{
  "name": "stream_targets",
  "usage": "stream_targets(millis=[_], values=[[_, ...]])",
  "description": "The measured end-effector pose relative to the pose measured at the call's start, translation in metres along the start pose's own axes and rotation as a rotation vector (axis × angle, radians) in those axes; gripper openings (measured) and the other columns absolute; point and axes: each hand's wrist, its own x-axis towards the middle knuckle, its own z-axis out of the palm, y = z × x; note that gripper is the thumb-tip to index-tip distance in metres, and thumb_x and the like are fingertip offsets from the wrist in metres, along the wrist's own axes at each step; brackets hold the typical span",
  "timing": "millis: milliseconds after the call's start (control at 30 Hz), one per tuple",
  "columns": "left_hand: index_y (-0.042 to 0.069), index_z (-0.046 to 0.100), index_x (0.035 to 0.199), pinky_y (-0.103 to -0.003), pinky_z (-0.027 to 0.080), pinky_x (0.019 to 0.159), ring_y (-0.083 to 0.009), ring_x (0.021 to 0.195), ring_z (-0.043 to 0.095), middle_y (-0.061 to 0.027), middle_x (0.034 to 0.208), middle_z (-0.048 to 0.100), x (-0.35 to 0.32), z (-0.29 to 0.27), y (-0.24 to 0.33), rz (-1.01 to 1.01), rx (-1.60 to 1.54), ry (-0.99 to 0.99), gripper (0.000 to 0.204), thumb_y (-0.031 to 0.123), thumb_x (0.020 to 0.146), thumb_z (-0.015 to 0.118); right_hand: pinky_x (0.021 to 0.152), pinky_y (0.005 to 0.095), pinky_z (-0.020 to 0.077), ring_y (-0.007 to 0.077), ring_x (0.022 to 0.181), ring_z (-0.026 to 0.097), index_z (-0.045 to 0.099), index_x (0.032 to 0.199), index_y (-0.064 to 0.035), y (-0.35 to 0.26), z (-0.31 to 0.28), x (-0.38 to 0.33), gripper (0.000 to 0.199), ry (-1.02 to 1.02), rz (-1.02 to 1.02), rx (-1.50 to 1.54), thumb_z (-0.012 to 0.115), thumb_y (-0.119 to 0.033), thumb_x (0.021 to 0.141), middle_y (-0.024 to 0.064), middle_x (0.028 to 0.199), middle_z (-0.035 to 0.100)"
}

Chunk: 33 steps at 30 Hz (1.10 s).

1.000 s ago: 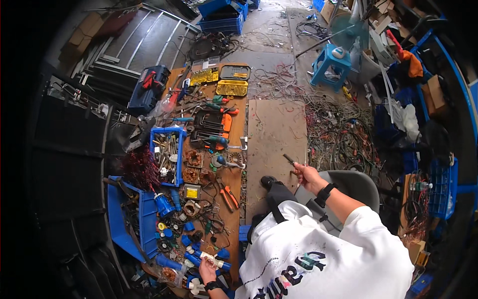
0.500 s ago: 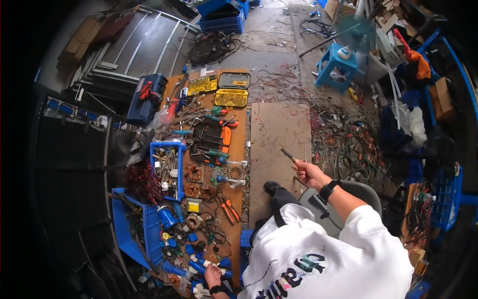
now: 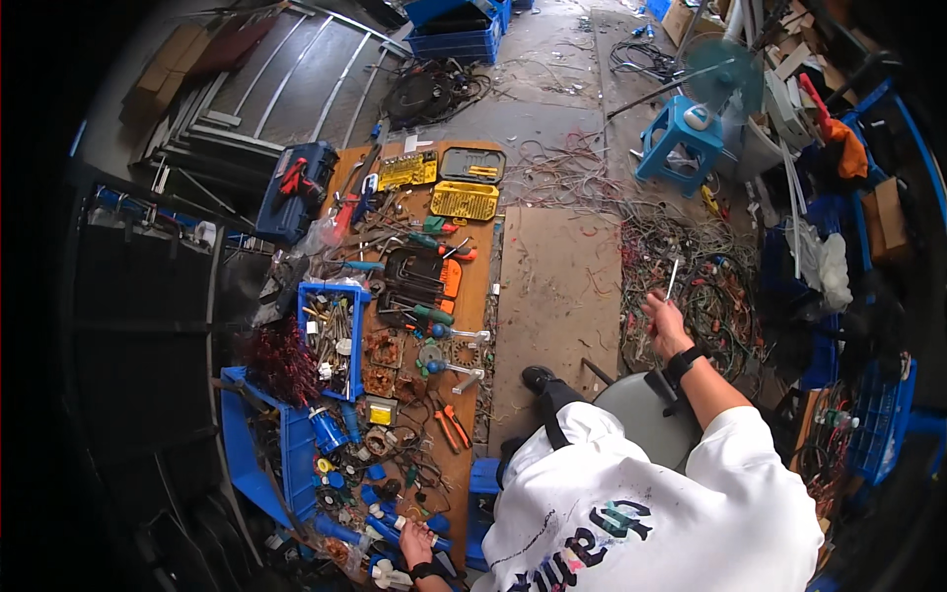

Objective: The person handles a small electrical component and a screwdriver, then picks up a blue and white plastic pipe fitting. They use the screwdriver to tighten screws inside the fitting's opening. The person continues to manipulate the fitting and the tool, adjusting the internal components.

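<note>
Cluttered workshop floor, wooden board (image 3: 464, 296) w/ tools. R hand (image 3: 663, 324) grips thin wire piece (image 3: 672, 279), raised over wire pile (image 3: 710, 286). L hand (image 3: 415, 544) rests on blue parts (image 3: 395, 518), grip unclear. Lots of wire left unsorted, imo.

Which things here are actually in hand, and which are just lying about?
In hand:
- thin light rod in the right hand
- blue cylinders by the left hand

Lying about:
- yellow bit case
- orange pliers
- wire tangle
- blue stool
</note>
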Motion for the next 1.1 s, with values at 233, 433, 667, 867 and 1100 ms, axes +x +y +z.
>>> stream_targets(millis=[233,433,667,867,1100], values=[[0.011,0.062,0.105,-0.031,0.050,0.063,-0.0158,0.074,0.061,-0.0017,0.083,0.062,-0.018,-0.005,-0.025,0.056,-0.080,0.030,0.022,0.032,0.097,0.062,0.044,0.0215,0.0340,0.0048,0.051,0.039,0.058,0.117,-0.0109,-0.016,0.078,-0.111,0.024,-0.428,-0.062,-0.005,0.063,-0.023,0.097,0.0024,0.093,0.065],[0.011,0.064,0.098,-0.026,0.050,0.057,-0.0146,0.068,0.064,-0.0012,0.081,0.065,-0.029,-0.026,-0.058,0.083,-0.221,0.153,0.020,0.028,0.091,0.070,0.042,0.0203,0.0305,0.0033,0.048,0.039,0.058,0.112,-0.0089,-0.026,0.141,-0.219,0.021,-0.848,-0.191,-0.114,0.063,-0.023,0.096,-0.0013,0.086,0.060],[0.004,0.067,0.100,-0.023,0.048,0.048,-0.0098,0.063,0.063,-0.0020,0.078,0.067,0.028,-0.062,-0.096,0.310,-0.300,0.340,0.013,0.014,0.093,0.069,0.040,0.0187,0.0308,0.0028,0.047,0.038,0.058,0.109,-0.0070,0.030,0.192,-0.345,0.016,-1.209,-0.276,-0.278,0.056,-0.021,0.102,-0.0025,0.077,0.053],[0.003,0.068,0.097,-0.035,0.056,0.075,-0.0242,0.084,0.071,-0.0117,0.088,0.073,0.097,-0.079,-0.096,0.613,0.123,0.515,0.018,0.013,0.084,0.075,0.041,0.0185,0.0313,0.0033,0.048,0.037,0.058,0.107,-0.0052,0.097,0.210,-0.407,0.015,-1.300,-0.268,-0.605,0.056,-0.019,0.101,-0.0010,0.077,0.052],[0.005,0.063,0.107,-0.037,0.054,0.078,-0.0260,0.086,0.068,-0.0103,0.097,0.070,0.115,-0.071,-0.047,0.735,0.258,0.468,0.028,0.008,0.081,0.075,0.041,0.0182,0.0303,0.0023,0.048,0.039,0.060,0.104,-0.0077,0.136,0.200,-0.434,0.013,-1.203,-0.294,-0.846,0.062,-0.019,0.098,-0.0025,0.073,0.054]])
